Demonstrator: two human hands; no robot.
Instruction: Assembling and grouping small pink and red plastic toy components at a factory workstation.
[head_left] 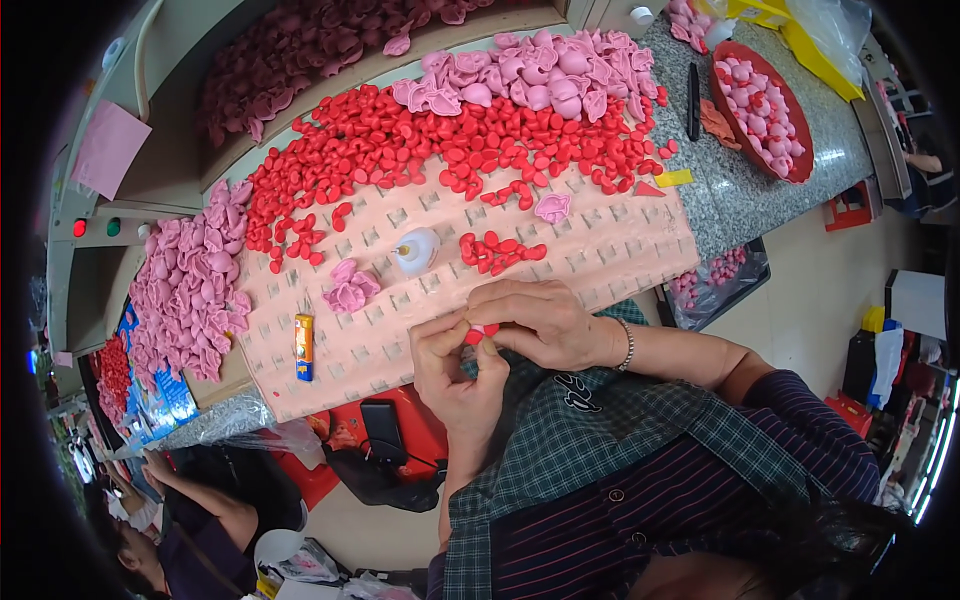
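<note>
Close to the table's front edge, my left hand (452,372) and my right hand (535,322) meet, fingers pinched around a small red and pink molded piece (480,333). The fingers hide part of it. Just beyond lies a small cluster of red pieces (500,253). A white bottle with a narrow tip (417,250) stands to the left of the cluster. Pink cup-shaped pieces (351,287) sit left of the bottle, and a single pink piece (552,208) lies beyond the red cluster.
Red pieces (370,150) spread across the far side of the pink mat (400,340). Pink pieces are heaped at the back (550,75) and left (190,290). An orange and blue tube-like pack (304,347) lies front left. A red basket (722,90) stands right. Another person (200,520) sits lower left.
</note>
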